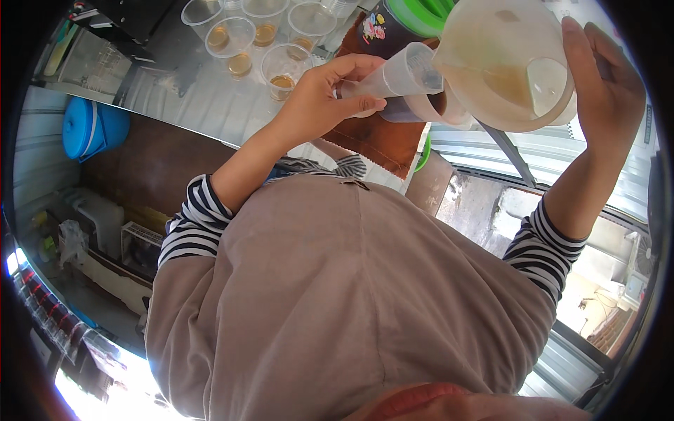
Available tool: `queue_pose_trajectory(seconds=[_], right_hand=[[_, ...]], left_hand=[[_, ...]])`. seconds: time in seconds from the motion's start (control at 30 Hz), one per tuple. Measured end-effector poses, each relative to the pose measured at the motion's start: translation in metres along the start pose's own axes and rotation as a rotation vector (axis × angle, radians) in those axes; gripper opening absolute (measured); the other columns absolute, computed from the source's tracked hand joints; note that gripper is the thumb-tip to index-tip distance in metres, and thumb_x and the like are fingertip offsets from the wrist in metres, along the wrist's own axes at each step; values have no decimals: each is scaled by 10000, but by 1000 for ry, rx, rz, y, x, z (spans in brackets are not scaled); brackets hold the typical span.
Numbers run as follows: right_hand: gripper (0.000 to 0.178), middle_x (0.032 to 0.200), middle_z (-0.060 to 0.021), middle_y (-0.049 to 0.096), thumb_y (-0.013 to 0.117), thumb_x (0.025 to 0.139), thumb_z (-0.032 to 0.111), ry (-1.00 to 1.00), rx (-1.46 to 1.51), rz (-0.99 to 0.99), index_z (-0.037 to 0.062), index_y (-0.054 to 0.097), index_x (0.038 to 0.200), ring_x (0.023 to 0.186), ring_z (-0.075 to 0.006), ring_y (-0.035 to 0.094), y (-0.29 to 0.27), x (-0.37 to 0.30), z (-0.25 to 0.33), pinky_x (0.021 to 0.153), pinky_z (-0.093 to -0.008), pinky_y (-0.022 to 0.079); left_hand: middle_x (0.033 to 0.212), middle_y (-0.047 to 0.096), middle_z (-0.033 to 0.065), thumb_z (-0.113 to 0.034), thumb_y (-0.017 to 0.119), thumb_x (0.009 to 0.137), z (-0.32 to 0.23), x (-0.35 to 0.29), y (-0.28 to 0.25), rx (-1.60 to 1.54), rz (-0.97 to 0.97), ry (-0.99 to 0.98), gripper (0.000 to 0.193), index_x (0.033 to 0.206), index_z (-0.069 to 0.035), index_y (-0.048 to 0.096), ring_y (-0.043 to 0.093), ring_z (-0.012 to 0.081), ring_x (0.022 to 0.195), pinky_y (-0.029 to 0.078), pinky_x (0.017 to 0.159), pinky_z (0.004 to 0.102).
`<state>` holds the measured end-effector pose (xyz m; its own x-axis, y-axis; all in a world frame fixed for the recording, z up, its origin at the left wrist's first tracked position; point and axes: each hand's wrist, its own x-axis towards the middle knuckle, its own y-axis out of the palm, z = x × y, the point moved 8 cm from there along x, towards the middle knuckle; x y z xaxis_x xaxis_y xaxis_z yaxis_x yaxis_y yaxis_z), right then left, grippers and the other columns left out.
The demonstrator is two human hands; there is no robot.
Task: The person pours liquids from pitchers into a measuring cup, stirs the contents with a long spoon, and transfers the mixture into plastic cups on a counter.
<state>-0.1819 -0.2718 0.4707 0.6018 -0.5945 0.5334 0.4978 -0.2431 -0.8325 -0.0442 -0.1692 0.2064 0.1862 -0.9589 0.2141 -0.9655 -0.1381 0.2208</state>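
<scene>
A small, translucent plastic measuring cup, tapered in shape (405,76), is held by the left hand (327,91), with the fingers and thumb closed around its narrower end. The cup is tilted well over, and its wide mouth is turned to the right. A large, round, translucent whitish plastic jug (481,35) is gripped at its right side by the right hand (600,91). The jug is also tipped, and pale brown liquid (507,88) is seen within it. Its lip is brought right up to the mouth of the cup; whether the two are touching cannot be told, nor can any stream between them be made out.

Below the cup, a vessel with dark brown contents (404,109) is partly hidden. A reddish-brown cloth (379,144) is spread under it on the shiny metal tabletop (172,98). Just behind, a dark container decorated with flowers (382,31) is topped by a bright green lid (414,15). To the left of it, several clear plastic cups (286,59) are grouped, some with a little amber liquid at the bottom. A blue bucket (96,128) is seen well apart, beyond the tabletop's near edge.
</scene>
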Motion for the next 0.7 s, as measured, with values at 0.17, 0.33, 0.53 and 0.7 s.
queue_pose_trajectory(seconds=[0.17,0.33,0.53,0.7], right_hand=[[241,629,57,477,680,845,198,-136,6,75,8,588,729,621,-28,407,5,1,18,595,-165,315],[264,607,55,446,680,844,209,-152,36,140,17,561,708,597,-32,389,11,1,25,576,-168,298],[281,593,52,406,681,845,217,-228,-74,135,29,538,692,577,-37,363,14,3,39,542,-186,268],[315,589,41,350,678,846,224,-294,-141,252,37,489,677,567,-50,340,22,6,46,537,-202,263]], left_hand=[[1103,614,53,-63,709,796,4,0,4,-42,25,-88,495,1250,-22,516,577,146,1002,475,848,268],[1096,614,45,-69,711,797,6,0,5,-34,39,-64,481,1237,-23,524,580,136,993,482,839,250],[1097,611,43,-55,712,792,10,3,5,22,36,-12,451,1209,-20,544,579,132,996,482,842,249],[1108,603,38,-35,710,786,9,3,6,50,46,26,444,1200,-19,550,582,125,979,485,850,251]])
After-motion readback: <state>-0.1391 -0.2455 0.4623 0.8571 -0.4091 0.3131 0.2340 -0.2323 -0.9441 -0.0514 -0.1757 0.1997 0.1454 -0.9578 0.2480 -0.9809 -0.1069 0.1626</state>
